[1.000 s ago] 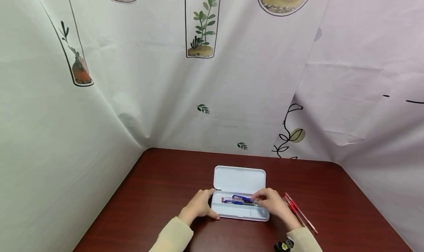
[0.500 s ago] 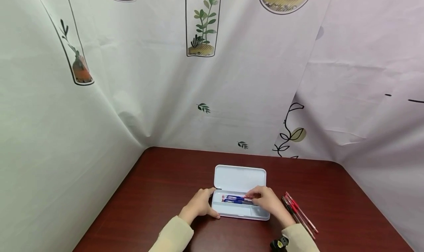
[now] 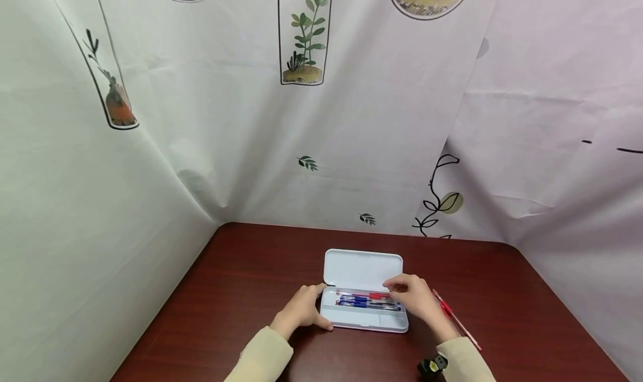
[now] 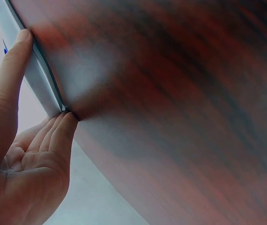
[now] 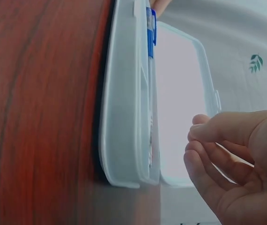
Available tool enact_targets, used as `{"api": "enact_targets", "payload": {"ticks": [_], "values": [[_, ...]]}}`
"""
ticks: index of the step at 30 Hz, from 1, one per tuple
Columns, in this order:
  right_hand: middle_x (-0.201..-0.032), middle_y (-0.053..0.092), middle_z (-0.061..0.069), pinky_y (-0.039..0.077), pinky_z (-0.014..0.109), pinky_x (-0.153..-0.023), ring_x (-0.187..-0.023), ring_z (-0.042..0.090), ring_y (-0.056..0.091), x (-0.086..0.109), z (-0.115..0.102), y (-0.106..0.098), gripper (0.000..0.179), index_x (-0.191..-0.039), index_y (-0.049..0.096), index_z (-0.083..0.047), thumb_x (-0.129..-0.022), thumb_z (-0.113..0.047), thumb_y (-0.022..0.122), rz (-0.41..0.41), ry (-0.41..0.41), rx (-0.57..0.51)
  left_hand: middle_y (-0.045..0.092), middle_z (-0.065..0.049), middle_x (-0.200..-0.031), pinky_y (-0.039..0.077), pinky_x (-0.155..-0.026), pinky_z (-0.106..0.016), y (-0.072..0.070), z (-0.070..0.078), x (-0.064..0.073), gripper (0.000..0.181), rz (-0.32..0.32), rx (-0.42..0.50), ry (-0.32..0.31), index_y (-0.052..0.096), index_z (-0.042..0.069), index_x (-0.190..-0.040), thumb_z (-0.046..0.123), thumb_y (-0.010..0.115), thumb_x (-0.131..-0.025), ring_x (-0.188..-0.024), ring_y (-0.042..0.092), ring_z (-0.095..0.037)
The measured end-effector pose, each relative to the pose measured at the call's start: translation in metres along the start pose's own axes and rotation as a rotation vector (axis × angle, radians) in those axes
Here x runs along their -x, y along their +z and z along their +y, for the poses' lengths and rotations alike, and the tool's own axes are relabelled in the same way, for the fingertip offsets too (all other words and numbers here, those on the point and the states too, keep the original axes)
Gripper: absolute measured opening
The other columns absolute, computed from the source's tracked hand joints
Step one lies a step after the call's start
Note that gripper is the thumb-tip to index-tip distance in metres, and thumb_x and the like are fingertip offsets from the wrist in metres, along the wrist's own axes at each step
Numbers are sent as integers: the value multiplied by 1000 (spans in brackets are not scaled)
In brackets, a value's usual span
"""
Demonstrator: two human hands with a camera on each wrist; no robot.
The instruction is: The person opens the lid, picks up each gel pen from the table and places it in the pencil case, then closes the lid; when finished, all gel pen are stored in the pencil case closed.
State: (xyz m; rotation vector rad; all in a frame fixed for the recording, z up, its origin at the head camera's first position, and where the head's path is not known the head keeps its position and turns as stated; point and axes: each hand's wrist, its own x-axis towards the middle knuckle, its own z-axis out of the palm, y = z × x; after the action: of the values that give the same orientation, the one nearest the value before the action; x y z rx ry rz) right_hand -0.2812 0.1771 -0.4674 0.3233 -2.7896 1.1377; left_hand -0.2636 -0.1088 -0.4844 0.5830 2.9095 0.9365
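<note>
A pale blue pencil case lies on the table with its lid raised at the back. Inside the long compartment are blue-capped pens and a red pen. My left hand holds the case's left end, the thumb along the front wall and the fingers at the back corner, as the left wrist view also shows. Over the case's right end hovers my right hand, loosely curled. In the right wrist view its fingertips are close together with nothing visible between them.
Right of the case a red pen lies slanted on the dark red table, partly behind the right forearm. A black device sits at the right wrist. White plant-printed cloth surrounds the table's back and sides.
My right hand has let go of the red pen, now lying in the case, and has risen and shifted right. My left hand stays on the case's left end.
</note>
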Motion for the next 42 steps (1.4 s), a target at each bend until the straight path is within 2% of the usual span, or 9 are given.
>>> {"api": "enact_targets", "payload": {"ticks": [23,42], "values": [[-83,70,2,50,23,-66,-74,11,60,10,20,-20,13,-90,77,-6,-77,-3,77,-7,51,20,67,-18,-118,51,-93,-44,0,-1,0,91,7,14,7,58,-5,-129,28,97,-53,-105,62,-28],[-84,71,1,49,26,-67,-76,12,62,21,41,-39,15,-90,77,-9,-76,-3,75,-17,90,81,69,-14,-113,52,-89,-41,2,-2,0,87,9,11,30,60,-1,-126,28,97,-52,-100,64,-23]]}}
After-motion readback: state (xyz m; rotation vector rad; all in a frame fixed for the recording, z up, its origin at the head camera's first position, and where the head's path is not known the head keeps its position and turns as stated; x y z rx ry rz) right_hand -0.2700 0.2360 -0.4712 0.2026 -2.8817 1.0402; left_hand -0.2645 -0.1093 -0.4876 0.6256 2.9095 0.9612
